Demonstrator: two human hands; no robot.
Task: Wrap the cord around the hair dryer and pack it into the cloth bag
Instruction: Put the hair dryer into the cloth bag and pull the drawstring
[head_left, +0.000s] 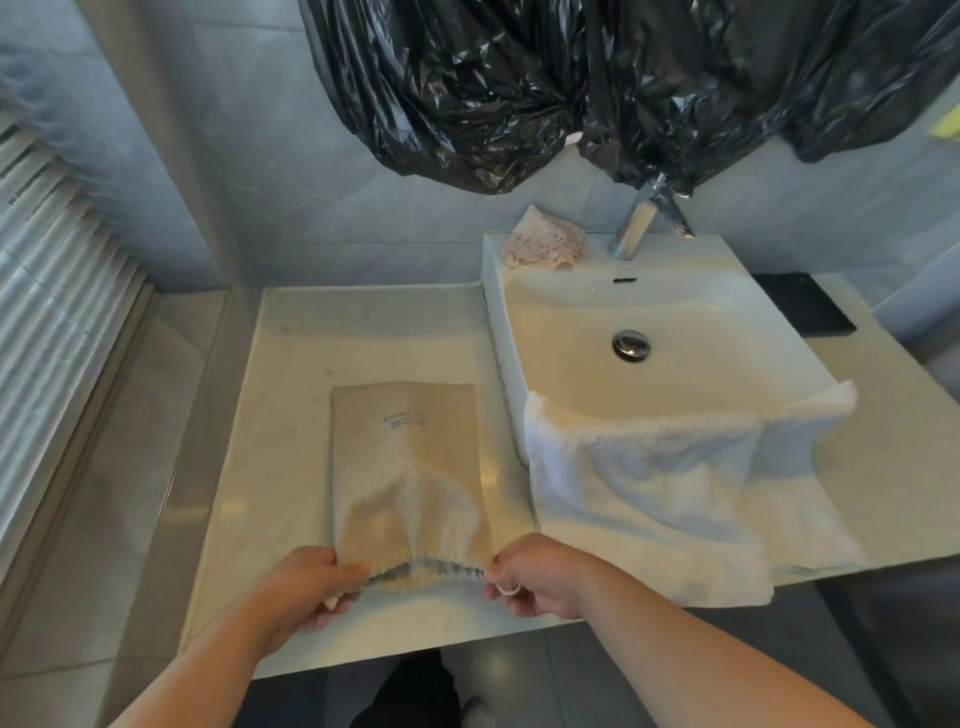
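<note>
— While both hands are on the bag (410, 467), where does it sit?
— Flat on the worktop (280, 415), just left of the sink (571, 353). Print side up, mouth toward the person.
— Anything in it?
— The near half bulges. Whatever fills it is covered by cloth, so I can't tell.
— Left hand?
— Left hand (306, 592) pinches the left corner of the gathered mouth, thumb on top, fingers curled under. A pale cord end shows just below it.
— Right hand?
— Right hand (540, 577) is curled and pinches the drawstring (508, 590) at the mouth's right corner. A small loop of it shows at the fingers.
— Mouth state?
— Puckered, with a narrow dark slit between the two hands.
— Rest of the scene?
— A white towel (649, 499) is draped over the sink's front rim and hangs past the worktop edge, near the bag but apart from it. The tap (636, 228) is at the sink's back. A patterned cloth (543, 239) lies on the back left corner. Black plastic (571, 78) hangs above.
</note>
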